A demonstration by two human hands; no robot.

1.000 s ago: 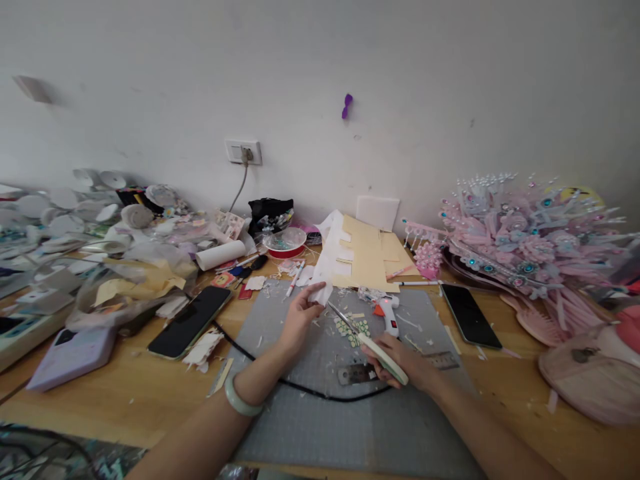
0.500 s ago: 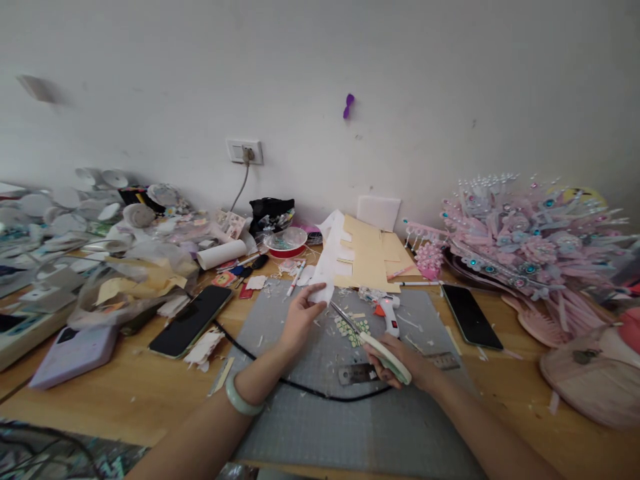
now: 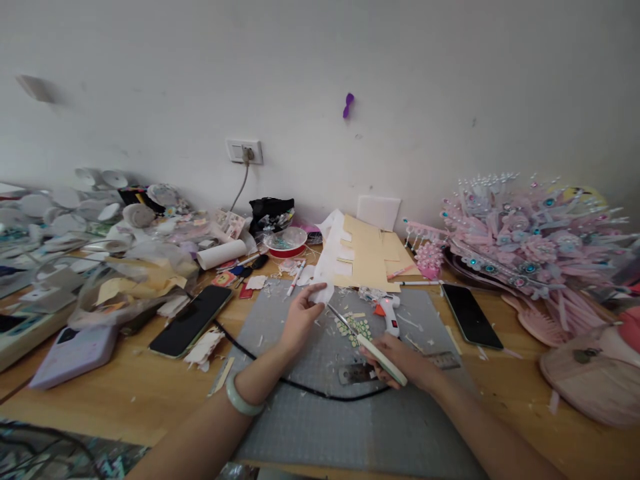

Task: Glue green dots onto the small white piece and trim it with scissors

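Observation:
A small piece of white paper (image 3: 324, 294) is pinched between the thumb and fingers of my left hand (image 3: 301, 319), above the grey cutting mat (image 3: 320, 437). My right hand (image 3: 389, 360) grips a pair of scissors (image 3: 373, 350) by pale handles. Their metal blades point up and left, with the tips at the lower edge of the paper. Below the blades lies a cluster of small green-and-white pieces (image 3: 354, 328). Just beyond my right hand is a white glue gun (image 3: 391, 315) with a lit red light. A metal ruler (image 3: 355, 374) passes partly under that hand.
Cream card sheets (image 3: 367, 253) lie at the back. Phones (image 3: 193, 320) flank the mat, and a black cable (image 3: 320, 396) crosses it. Pink beaded headpieces (image 3: 520, 233) crowd the right. On the left are a plastic bag of scraps (image 3: 135, 287) and a purple case (image 3: 75, 353).
The scissors' blades have closed together and their handles have drawn in, with my right hand shifting slightly left. My left hand and the paper have stayed nearly still.

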